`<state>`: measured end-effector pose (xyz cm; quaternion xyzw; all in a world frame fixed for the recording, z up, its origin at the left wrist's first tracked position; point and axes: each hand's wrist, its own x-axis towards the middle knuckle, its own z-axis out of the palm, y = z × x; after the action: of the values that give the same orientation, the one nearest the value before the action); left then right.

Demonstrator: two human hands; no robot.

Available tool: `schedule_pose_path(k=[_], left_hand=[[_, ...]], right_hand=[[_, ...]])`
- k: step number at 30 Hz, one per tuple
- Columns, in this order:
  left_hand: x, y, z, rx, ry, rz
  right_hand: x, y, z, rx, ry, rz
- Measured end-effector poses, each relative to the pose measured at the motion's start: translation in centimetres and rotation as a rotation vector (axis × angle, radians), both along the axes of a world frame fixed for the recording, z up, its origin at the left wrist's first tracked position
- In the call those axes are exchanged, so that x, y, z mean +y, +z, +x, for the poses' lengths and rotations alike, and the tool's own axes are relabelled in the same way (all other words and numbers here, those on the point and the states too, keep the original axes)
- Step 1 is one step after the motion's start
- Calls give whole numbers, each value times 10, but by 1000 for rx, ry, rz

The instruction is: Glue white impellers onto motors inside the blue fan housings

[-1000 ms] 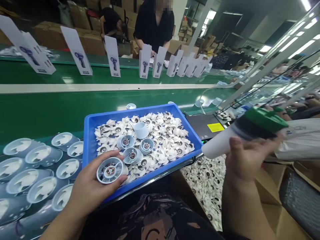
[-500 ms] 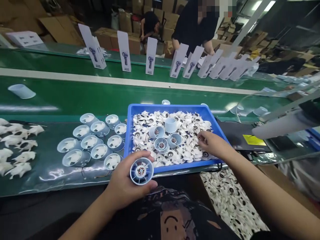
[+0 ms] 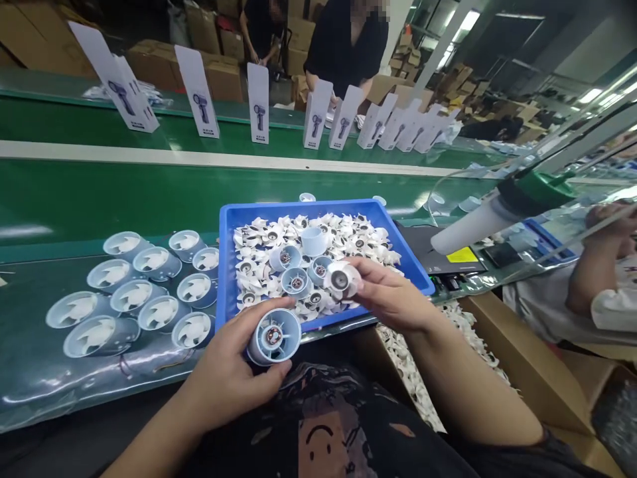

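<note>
Wrapped round a light-blue fan housing [image 3: 275,336], my left hand [image 3: 236,368] keeps its round mouth facing up toward me; ribs and a motor hub show inside. My right hand [image 3: 385,292] grips a white fan impeller [image 3: 342,279], its dark hub ring visible, over the front of a blue tray [image 3: 226,265]. In that tray lies a heap of white impellers [image 3: 253,232], with several light-blue housings [image 3: 296,283] on top. To the left, housings with white blades fitted [image 3: 99,335] stand or lean in a group on the bench.
White printed boxes [image 3: 259,106] stand in a row along the green conveyor [image 3: 149,186]. A carton [image 3: 527,352] of white impellers sits below the bench at right. A white tube with a green cap [image 3: 497,206] slants in from the right. People [image 3: 343,50] work beyond the conveyor.
My right hand has lifted an impeller out of the tray and brought it left toward the housing. My left hand still holds the housing. The whole view has turned right.
</note>
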<state>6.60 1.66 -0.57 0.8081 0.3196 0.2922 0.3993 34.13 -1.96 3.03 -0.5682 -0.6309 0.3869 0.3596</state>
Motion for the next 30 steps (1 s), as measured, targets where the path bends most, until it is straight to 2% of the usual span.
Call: schedule_pose_path(k=[2,4,9,12,16,21,24,26,28,30], left_hand=[[-2,4,2,54,21,75],[-2,9,7,119,36,169],[-4,14,19,159,28,529],[-7,10,23,158,90,644],[-7,10,26,167,156,669],[-1,13,23,156,173,595],[-1,17,22,137,171,589],[-1,22,21,125,85,607],[8,30,19,162,10,601],[32,39,13,239,55,586]], right_hand=[[-6,5,-23,140,97,-6],[-11,12,-40,139,158,47],[-18,26,-70,-493,192,373],[-11,19,-78,-515,177,397],[-5,11,-72,-419,129,408],[-16,18,-55,-164,167,498],[-22,20,-51,-239,225,524],[-24,17,-46,-321,253,553],[-27,14,-35,-308,181,623],[-32,11,-18,-258,31,710]])
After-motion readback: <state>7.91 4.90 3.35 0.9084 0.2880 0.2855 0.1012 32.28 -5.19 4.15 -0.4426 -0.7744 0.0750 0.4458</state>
